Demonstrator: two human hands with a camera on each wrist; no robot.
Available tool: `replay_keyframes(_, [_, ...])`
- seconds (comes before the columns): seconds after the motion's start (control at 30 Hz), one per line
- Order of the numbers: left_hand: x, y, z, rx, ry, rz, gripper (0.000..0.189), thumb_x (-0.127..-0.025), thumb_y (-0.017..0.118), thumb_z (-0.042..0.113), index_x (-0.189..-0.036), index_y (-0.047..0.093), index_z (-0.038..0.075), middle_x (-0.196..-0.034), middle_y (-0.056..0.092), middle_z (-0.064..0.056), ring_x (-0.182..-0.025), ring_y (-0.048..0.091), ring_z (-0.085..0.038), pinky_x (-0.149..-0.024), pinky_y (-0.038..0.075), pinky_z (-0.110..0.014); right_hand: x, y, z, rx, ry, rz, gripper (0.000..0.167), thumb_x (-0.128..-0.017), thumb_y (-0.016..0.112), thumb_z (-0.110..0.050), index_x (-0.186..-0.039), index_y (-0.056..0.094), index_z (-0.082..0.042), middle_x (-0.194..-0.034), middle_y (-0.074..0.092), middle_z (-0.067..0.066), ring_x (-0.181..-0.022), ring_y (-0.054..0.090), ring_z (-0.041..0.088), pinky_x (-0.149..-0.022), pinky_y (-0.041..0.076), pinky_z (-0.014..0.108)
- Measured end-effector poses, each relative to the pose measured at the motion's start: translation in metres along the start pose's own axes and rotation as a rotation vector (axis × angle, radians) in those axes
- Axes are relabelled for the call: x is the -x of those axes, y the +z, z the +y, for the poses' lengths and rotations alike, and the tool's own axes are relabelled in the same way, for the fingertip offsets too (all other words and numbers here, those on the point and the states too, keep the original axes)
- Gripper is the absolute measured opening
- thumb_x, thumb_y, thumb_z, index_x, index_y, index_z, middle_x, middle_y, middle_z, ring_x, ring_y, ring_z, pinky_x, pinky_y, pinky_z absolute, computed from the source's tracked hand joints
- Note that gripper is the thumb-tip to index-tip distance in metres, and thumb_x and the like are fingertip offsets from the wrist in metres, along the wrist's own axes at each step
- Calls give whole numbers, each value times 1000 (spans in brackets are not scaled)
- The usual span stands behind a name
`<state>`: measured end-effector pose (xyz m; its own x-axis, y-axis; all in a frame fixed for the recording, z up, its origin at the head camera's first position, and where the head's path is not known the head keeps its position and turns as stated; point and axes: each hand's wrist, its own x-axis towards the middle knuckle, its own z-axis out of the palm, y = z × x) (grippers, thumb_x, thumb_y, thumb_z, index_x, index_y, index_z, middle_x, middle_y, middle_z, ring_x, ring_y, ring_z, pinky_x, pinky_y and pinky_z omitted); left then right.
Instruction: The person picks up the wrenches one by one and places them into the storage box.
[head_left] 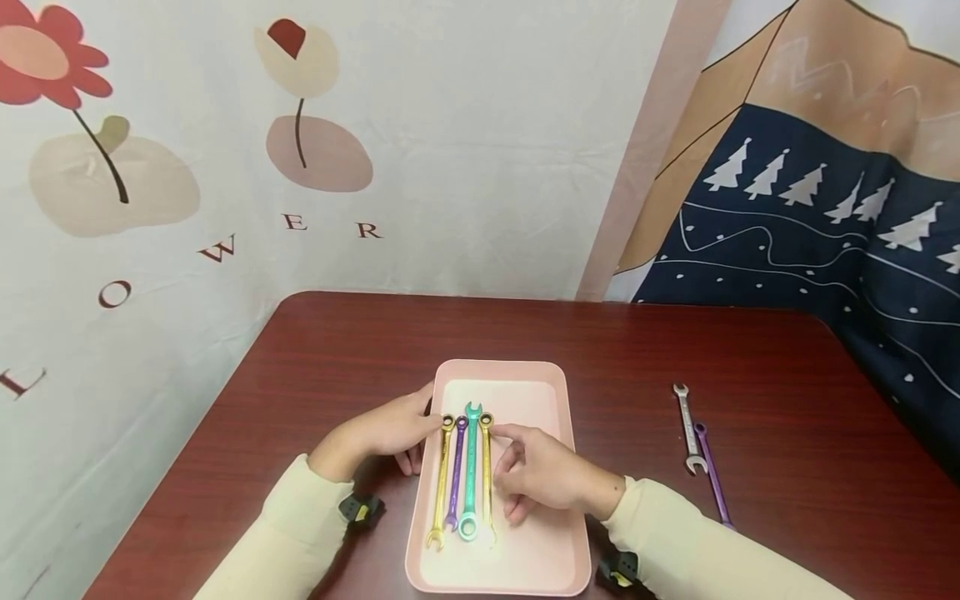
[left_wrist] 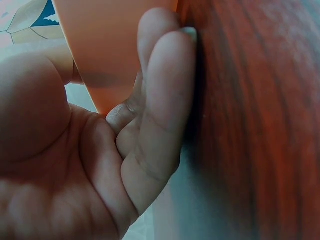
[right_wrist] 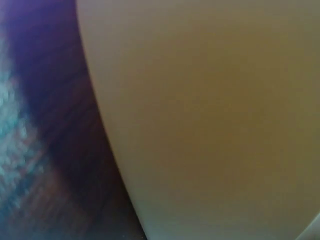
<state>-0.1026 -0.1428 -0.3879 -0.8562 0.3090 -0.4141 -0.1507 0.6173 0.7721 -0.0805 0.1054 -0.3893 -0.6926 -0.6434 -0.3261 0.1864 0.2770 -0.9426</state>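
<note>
In the head view, a pink tray (head_left: 525, 575) holds a row of combination wrenches: a left yellow wrench (head_left: 441, 483), a purple wrench (head_left: 456, 475), a green wrench (head_left: 471, 467) and a right yellow wrench (head_left: 486, 467). My left hand (head_left: 390, 425) rests at the tray's left side, thumb over the rim at the left yellow wrench's ring end. In the left wrist view, its other fingers (left_wrist: 167, 85) lie along the outer wall, close to the table. My right hand (head_left: 543, 471) is over the tray, its extended index fingertip at the right yellow wrench's ring end and the other fingers bent.
Right of the tray, a silver wrench (head_left: 687, 429) and another purple wrench (head_left: 714, 475) lie on the dark red table (head_left: 337, 350). A printed cloth (head_left: 480, 167) hangs behind the table. The right wrist view shows mostly the tray's blurred pale wall (right_wrist: 200, 120).
</note>
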Motion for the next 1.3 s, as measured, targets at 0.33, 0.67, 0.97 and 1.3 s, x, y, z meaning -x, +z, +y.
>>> replay_keyframes(0.33, [-1, 0, 1, -3, 5, -4, 61, -100, 44, 17, -156, 20, 14, -60, 64, -14, -40, 61, -20, -43, 58, -40, 1, 1, 1, -9, 1, -6, 68, -87, 55, 6, -150, 30, 11, -96, 61, 17, -54, 64, 16, -54, 63, 39])
replay_keyframes(0.67, [0, 1, 0, 0, 15, -6, 59, -100, 45, 18, -154, 22, 12, -58, 63, -12, -40, 61, -19, -42, 57, -40, 1, 1, 2, 25, 26, -6, 64, -91, 58, 0, -150, 34, 7, -99, 63, 13, -54, 63, 17, -47, 59, 34])
replay_keyframes(0.97, [0, 0, 1, -9, 31, -13, 61, -101, 45, 18, -156, 19, 14, -58, 63, -13, -41, 62, -21, -43, 58, -40, 8, -5, -9, 72, -49, 80, 47, -91, 57, -2, -137, 49, -1, -89, 59, 12, -52, 64, 18, -47, 59, 42])
replay_keyframes(1.3, [0, 0, -1, -3, 21, -3, 58, -100, 45, 17, -154, 23, 13, -59, 63, -13, -41, 61, -20, -43, 57, -40, 24, -27, -15, 178, -140, 259, 23, -90, 59, -3, -113, 61, 1, -81, 60, 23, -49, 60, 23, -42, 54, 39])
